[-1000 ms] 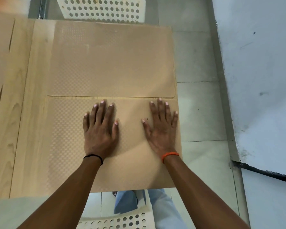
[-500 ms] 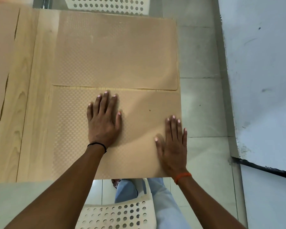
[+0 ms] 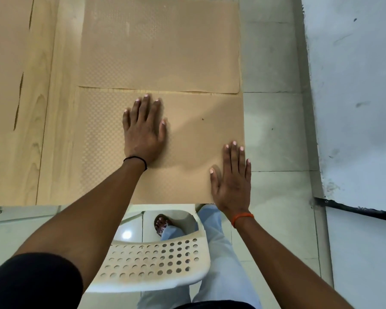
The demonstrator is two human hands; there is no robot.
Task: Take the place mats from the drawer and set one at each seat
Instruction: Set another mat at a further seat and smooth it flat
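Stretching across the upper left, a pale wood-grain desk [image 3: 54, 112], its right end stopping short of a scuffed white wall [image 3: 354, 85] with grey floor tiles [image 3: 274, 134] showing in between. Lying flat at that end, two tan textured place mats: the far mat [image 3: 161, 45] squared toward the opposite seat, the near mat [image 3: 187, 134] sitting just below it, their long edges almost touching, with a sliver of a further mat [image 3: 5, 63] showing at the far left. Tucked under the near edge, a white perforated chair [image 3: 156, 264], marking the seat being served. Pressing flat on the near mat's middle, the left hand [image 3: 143, 132], fingers straight and relaxed, grasping nothing. Resting flat at the mat's near right corner, the right hand [image 3: 231, 181], fingers likewise straight, little finger hanging past the desk's end, holding nothing either. Judging from this layout, smoothing and squaring of the near mat probably under way, with the task seemingly close to finished at this end. Possibly going wrong from here: the near mat sliding rightward off the desk's end, since its right edge is already running flush with that end and any sideways push from the palms could carry it over; also riding up over the far mat if nudged forward, given the thin gap; also skewing out of line with the chair through uneven pressure.
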